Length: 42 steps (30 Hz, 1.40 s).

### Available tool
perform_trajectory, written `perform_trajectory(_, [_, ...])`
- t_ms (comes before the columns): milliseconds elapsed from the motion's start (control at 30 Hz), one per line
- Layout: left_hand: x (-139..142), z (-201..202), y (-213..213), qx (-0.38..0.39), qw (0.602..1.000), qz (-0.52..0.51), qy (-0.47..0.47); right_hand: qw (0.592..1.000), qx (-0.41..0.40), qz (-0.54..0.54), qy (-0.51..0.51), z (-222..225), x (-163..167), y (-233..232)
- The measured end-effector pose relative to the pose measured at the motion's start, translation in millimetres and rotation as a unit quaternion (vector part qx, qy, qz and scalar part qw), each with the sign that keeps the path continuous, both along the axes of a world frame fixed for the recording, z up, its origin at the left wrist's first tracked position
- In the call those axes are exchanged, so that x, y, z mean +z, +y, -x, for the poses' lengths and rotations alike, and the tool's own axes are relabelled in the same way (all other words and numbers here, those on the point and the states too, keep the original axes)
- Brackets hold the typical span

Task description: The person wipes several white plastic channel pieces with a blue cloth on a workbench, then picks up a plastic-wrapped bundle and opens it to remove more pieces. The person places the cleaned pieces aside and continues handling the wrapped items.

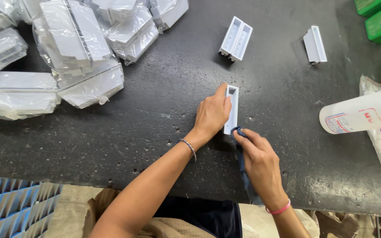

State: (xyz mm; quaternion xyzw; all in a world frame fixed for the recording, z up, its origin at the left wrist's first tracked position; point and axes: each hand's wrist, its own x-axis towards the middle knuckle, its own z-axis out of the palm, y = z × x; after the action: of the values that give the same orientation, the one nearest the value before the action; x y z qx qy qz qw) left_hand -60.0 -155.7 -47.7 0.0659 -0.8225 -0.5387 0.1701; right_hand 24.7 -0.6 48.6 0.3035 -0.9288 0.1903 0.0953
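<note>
Lower center, the right hand (261, 165) clenches a blue cloth (242, 169) against a white plastic channel piece (231, 110) grasped by the left hand (211, 113); bagged parts (67, 53) lie upper left, a white bottle (362, 112) right.

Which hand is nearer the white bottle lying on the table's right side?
Right. The right hand, pressing a blue cloth to the white plastic piece, sits closer to the bottle; the left hand holds that piece from its far side.
</note>
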Motion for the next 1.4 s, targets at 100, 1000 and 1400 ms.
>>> perform_trajectory(100, [-1.5,-1.0,0.8,0.002,1.000,0.005,0.008,1.000,0.007,-0.004,0.010,11.0,-1.5,1.3])
perform_trajectory(1000, [15.0,-12.9,-17.3,-0.051,0.997,0.058,-0.029,0.977,0.016,0.110,-0.179,1.5,29.7,22.6])
perform_trajectory(1400, [48.9,-27.1,-22.8,-0.172,0.966,0.193,0.031,0.992,-0.052,0.117,0.011,68.8,5.0,6.0])
